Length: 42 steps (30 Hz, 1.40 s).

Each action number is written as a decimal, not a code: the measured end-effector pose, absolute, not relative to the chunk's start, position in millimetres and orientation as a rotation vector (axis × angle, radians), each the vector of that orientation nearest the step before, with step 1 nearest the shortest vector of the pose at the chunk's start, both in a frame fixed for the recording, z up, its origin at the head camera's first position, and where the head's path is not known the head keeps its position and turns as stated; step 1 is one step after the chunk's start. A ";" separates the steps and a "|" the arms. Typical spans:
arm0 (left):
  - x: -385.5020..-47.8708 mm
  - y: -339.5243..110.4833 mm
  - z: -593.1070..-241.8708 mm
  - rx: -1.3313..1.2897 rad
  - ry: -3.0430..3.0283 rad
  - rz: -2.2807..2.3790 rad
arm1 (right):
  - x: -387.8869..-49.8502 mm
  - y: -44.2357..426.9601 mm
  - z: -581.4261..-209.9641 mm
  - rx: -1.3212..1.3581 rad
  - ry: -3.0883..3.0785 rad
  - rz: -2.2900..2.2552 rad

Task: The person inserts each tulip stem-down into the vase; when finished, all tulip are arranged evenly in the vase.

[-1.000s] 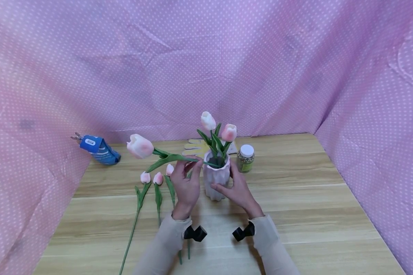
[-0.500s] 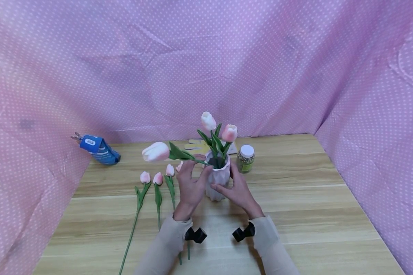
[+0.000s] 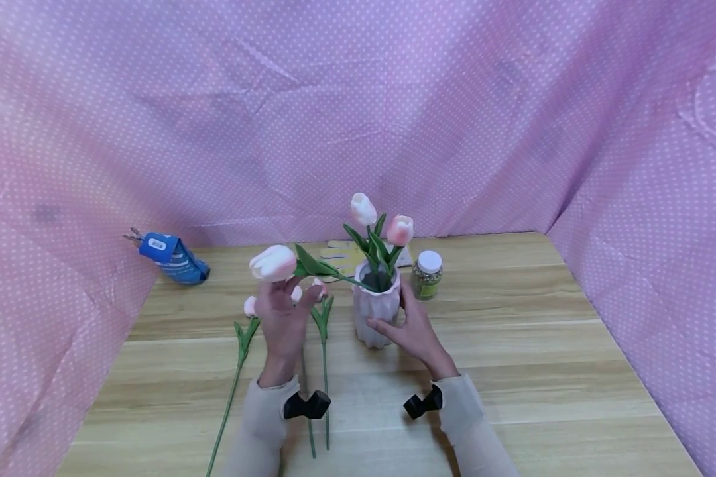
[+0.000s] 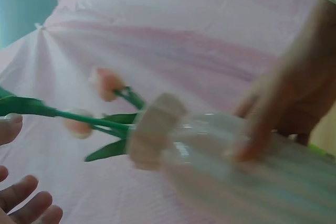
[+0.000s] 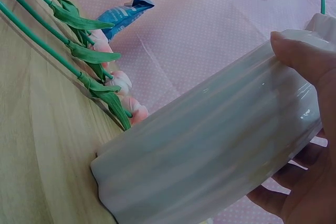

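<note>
A pale ribbed vase (image 3: pixel 371 318) stands on the table, steadied by my right hand (image 3: pixel 416 334). In the right wrist view the thumb and fingers wrap round the vase wall (image 5: pixel 205 140). Two pink-white tulips (image 3: pixel 364 209) rise from its mouth. A third tulip (image 3: pixel 273 263) leans far out to the left, its stem inside the rim. Just below that bloom is my left hand (image 3: pixel 283 324), thumb and fingers spread. In the left wrist view, nothing sits between those fingers (image 4: pixel 26 195); the leaning stem (image 4: pixel 84 117) passes beside them.
Several more tulips (image 3: pixel 238 358) lie on the wooden table (image 3: pixel 543 371), left of the vase, partly behind the left arm. A lidded jar (image 3: pixel 426 277) stands right of the vase. Yellow-and-white gloves (image 3: pixel 343 254) lie behind it. A blue bag (image 3: pixel 176 260) is at the back left.
My left hand has let go of the third tulip's stem at the vase mouth and moved left. That tulip first shifted right, its stem entering the vase. The right hand stays on the vase.
</note>
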<state>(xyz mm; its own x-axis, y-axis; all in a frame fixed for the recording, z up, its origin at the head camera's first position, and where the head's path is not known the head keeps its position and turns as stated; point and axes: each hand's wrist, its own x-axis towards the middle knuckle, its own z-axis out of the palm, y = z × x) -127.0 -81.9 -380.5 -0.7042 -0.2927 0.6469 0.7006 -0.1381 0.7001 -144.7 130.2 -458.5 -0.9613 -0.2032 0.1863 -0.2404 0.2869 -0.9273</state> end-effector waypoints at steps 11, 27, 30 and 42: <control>-120.4 -105.7 -346.2 -0.606 -1.300 -1.881 | -143.6 130.4 -456.0 0.403 -2.519 1.847; -116.9 -95.5 -344.1 -0.619 -1.167 -1.821 | -144.7 130.7 -457.6 0.399 -2.528 1.813; -114.8 -86.1 -346.8 -0.634 -1.168 -1.838 | -144.9 130.9 -457.7 0.412 -2.520 1.798; -120.0 -46.9 -377.3 -0.689 -1.359 -1.683 | -145.7 129.7 -459.8 0.445 -2.469 1.783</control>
<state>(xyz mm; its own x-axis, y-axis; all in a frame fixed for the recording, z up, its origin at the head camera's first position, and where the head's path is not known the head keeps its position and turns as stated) -120.0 -46.9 -377.3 -0.4921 -0.2684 0.8281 0.8661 -0.0548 0.4969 -145.7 129.7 -459.8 -0.9561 -0.1946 0.2189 -0.2690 0.2878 -0.9191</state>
